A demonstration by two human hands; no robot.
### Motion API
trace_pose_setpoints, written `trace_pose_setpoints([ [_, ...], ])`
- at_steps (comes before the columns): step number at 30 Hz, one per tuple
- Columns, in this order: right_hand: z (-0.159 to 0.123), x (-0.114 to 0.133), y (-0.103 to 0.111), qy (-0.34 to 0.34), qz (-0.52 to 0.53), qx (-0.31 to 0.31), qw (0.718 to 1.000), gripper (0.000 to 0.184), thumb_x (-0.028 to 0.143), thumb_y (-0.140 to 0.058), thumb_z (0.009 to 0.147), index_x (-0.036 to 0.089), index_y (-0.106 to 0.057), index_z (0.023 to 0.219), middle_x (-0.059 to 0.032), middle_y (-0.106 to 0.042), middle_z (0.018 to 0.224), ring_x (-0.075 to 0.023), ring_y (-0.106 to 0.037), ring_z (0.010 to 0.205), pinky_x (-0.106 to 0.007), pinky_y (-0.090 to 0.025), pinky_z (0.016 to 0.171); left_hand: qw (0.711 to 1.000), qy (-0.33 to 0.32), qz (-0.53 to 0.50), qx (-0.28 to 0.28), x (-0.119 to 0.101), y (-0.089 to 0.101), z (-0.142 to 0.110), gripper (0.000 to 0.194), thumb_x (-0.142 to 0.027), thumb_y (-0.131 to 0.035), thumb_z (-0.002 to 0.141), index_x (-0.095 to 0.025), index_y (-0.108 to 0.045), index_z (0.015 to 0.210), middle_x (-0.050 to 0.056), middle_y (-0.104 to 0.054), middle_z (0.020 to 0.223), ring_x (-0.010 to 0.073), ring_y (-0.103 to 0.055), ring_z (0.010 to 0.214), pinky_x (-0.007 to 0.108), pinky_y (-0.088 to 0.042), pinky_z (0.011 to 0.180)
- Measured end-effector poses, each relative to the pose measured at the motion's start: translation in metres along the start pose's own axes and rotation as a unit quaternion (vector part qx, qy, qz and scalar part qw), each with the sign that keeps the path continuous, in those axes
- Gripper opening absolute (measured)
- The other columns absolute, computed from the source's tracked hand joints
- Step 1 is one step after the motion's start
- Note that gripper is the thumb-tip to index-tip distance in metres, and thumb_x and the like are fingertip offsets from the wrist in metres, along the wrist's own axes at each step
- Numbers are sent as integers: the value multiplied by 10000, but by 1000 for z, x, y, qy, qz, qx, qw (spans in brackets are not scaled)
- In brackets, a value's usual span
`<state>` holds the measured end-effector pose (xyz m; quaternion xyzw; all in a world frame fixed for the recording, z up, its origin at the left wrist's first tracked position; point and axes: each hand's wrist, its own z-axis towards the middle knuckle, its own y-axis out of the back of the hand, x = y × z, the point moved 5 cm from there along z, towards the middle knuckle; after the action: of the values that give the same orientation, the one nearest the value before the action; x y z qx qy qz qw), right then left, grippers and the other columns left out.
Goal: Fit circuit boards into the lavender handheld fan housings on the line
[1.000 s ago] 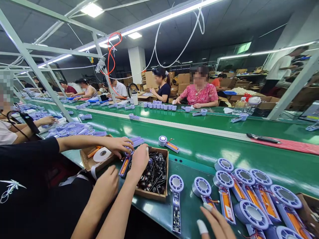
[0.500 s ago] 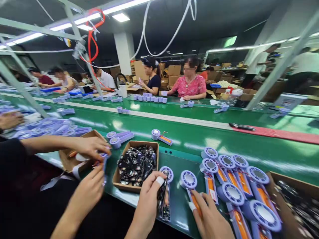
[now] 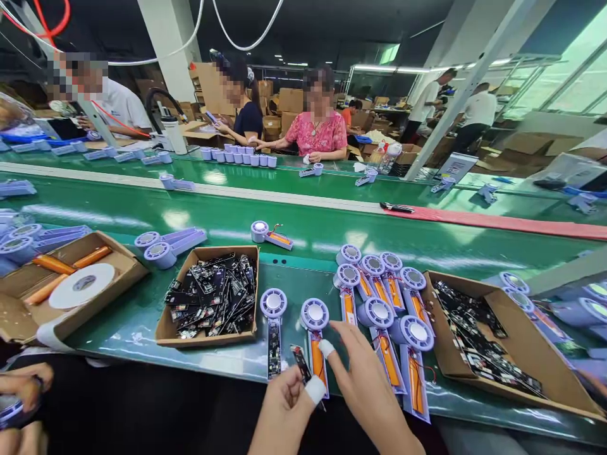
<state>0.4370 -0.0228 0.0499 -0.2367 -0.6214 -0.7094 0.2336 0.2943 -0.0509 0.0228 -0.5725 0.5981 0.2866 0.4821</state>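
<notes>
My left hand (image 3: pixel 284 411) is at the near edge of the green belt, thumb taped white, pinching a small black circuit board (image 3: pixel 300 361). My right hand (image 3: pixel 367 388) lies beside it with fingers stretched out. Its taped index fingertip touches the orange battery in the handle of a lilac fan shell (image 3: pixel 315 314). Left of that shell lies another fan shell (image 3: pixel 274 304) with a board in its handle. Several more shells with orange batteries (image 3: pixel 379 309) lie in a cluster just beyond my right hand.
A cardboard box of black circuit boards (image 3: pixel 164 332) stands left of my hands, and a second box (image 3: pixel 531 354) stands on the right. A box with a tape roll (image 3: pixel 81 285) is far left. A neighbour's hands (image 3: pixel 23 392) are at bottom left. Workers sit across the belt.
The view has swung right and down. My left hand has drawn back towards the belt's edge with the board. My right hand moved left onto another fan shell. The neighbour's hands slid to the bottom left.
</notes>
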Motion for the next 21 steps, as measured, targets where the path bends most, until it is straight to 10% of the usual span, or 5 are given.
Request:
trace_pose_setpoints([
  [6, -1, -21, -9, -26, 43, 55, 997, 277, 262, -403, 937, 220, -602, 1126, -71, -666, 1037, -236, -628, 946, -389, -498, 833, 973, 10, 206, -104, -20, 24, -11, 373, -539, -549, 811, -197, -551, 661, -20, -506, 619, 166, -490, 655, 248, -386, 623],
  [11, -3, -5, -1, -15, 76, 9, 997, 235, 333, -373, 957, 241, -585, 1001, -73, -621, 1042, -253, -599, 962, -398, -484, 817, 925, 17, 284, -250, -12, 57, -29, 418, -471, -421, 889, -209, -659, 1111, 103, -673, 1210, 307, -549, 1188, 378, -382, 996],
  [17, -4, -7, -26, -21, 93, 43, 994, 154, 320, -495, 934, 262, -560, 1061, -38, -616, 1050, -225, -602, 941, -361, -482, 808, 948, -128, 259, -134, -3, 36, -9, 349, -384, -416, 914, -187, -681, 1028, 125, -712, 1011, 266, -637, 917, 376, -465, 864],
  [21, -1, -19, -31, -17, 146, 32, 989, 176, 335, -449, 969, 250, -602, 948, -20, -642, 949, -192, -604, 847, -321, -482, 770, 976, -103, 141, -129, 5, 29, 12, 249, -311, -471, 888, -195, -635, 1035, 32, -665, 758, 199, -603, 713, 291, -474, 722],
])
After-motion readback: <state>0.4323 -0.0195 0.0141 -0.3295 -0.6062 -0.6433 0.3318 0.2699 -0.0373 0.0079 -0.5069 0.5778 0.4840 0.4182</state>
